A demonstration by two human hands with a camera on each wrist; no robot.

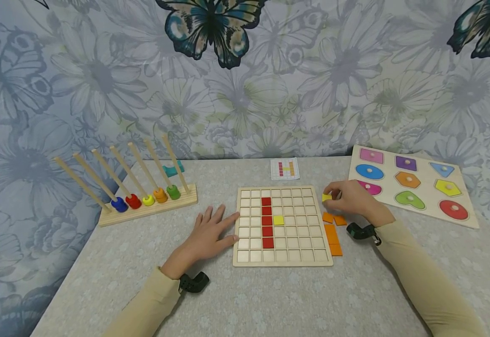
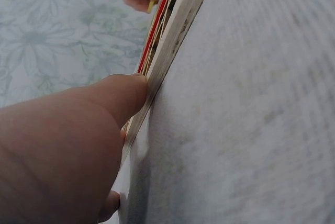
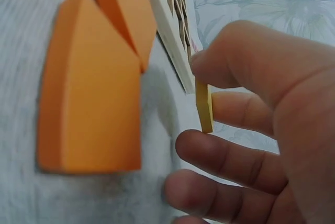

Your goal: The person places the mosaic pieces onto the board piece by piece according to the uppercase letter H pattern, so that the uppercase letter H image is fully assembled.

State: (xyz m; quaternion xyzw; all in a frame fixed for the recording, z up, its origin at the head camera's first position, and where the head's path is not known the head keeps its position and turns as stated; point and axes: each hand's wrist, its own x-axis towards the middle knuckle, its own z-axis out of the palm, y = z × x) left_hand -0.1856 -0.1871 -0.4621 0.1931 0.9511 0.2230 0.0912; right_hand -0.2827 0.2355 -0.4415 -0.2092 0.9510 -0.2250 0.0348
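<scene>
Fingers of the left hand [image 1: 204, 236] spread wide in the head view, touching the grid board [image 1: 282, 264]. The right hand [image 1: 352, 200] pinches a yellow square [image 1: 325, 198] just beside it. In the left wrist view, the left thumb [image 2: 125, 96] touches the board's edge. In the right wrist view, the yellow square is near orange tiles [image 3: 102, 109].

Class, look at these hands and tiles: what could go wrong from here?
The yellow tile that the right hand pinches might slip and drop. The orange tiles lie right beside the board, so that hand could knock them. The left hand touches the board's edge; a push might shift the red tiles.
</scene>
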